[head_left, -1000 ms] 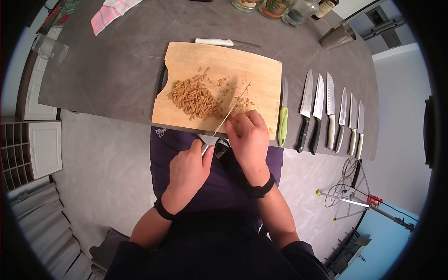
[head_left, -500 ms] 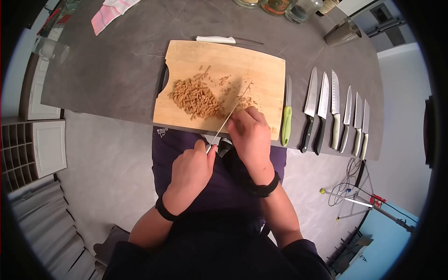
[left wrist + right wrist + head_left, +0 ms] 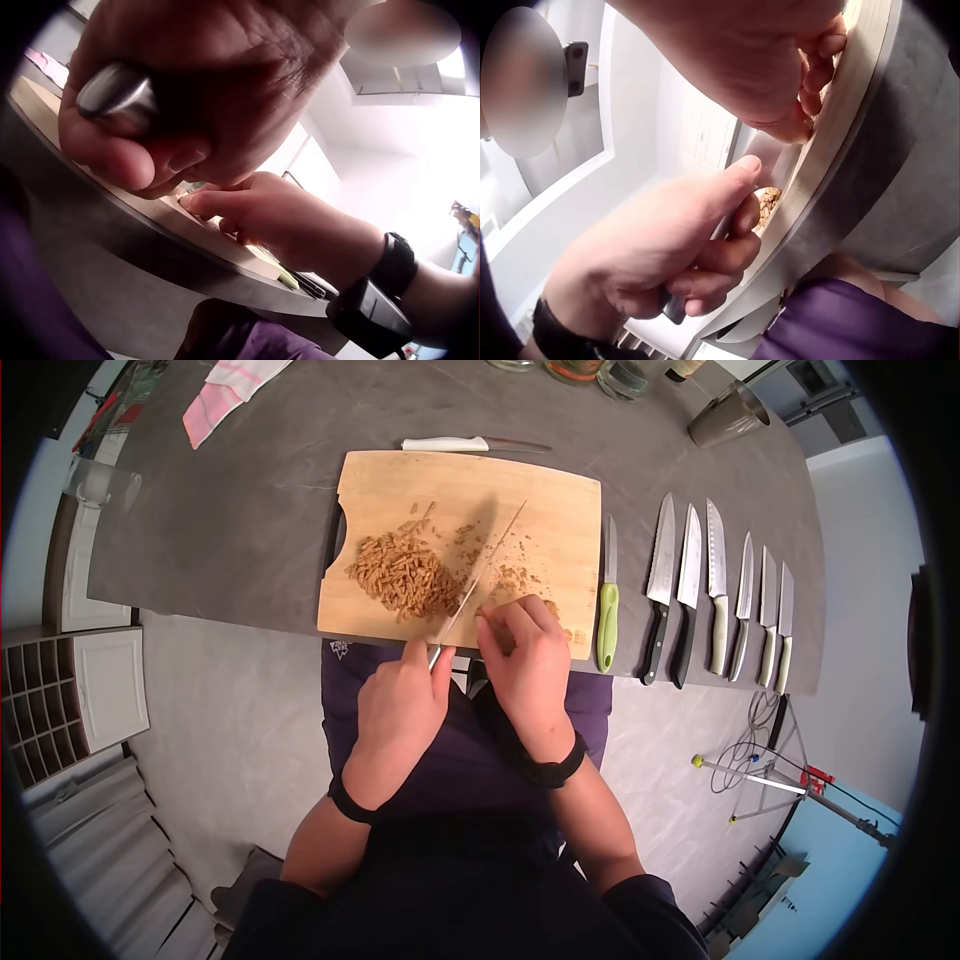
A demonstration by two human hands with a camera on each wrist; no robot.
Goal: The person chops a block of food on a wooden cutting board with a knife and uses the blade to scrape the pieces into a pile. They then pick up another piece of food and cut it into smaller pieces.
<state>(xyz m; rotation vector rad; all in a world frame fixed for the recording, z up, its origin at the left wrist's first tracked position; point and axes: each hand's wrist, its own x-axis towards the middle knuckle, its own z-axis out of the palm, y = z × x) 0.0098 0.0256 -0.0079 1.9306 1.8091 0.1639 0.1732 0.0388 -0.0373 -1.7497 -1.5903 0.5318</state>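
Observation:
In the head view my left hand (image 3: 400, 705) grips a knife (image 3: 463, 600) by its metal handle, the blade slanting forward over the cutting board (image 3: 380, 475). The handle's butt (image 3: 116, 97) juts from that fist in the left wrist view. My right hand (image 3: 527, 665) is at the board's front edge, to the right of the blade. Its fingers and thumb curl together at the board surface, pinching a small brown food piece mostly hidden under them. A heap of chopped brown sticks (image 3: 403, 575) lies left of the blade, with crumbs (image 3: 515, 577) to its right.
A white-handled knife (image 3: 445, 444) lies behind the board, a green-handled one (image 3: 608, 625) along its right side. Several more knives (image 3: 688, 565) are lined up further right. At the back are a metal cup (image 3: 728, 415), bottles (image 3: 625, 375) and a striped cloth (image 3: 225, 400).
The knife and left hand have shifted slightly forward, and the blade now shows more of its side with its tip further back. The right hand stays curled at the board's front edge.

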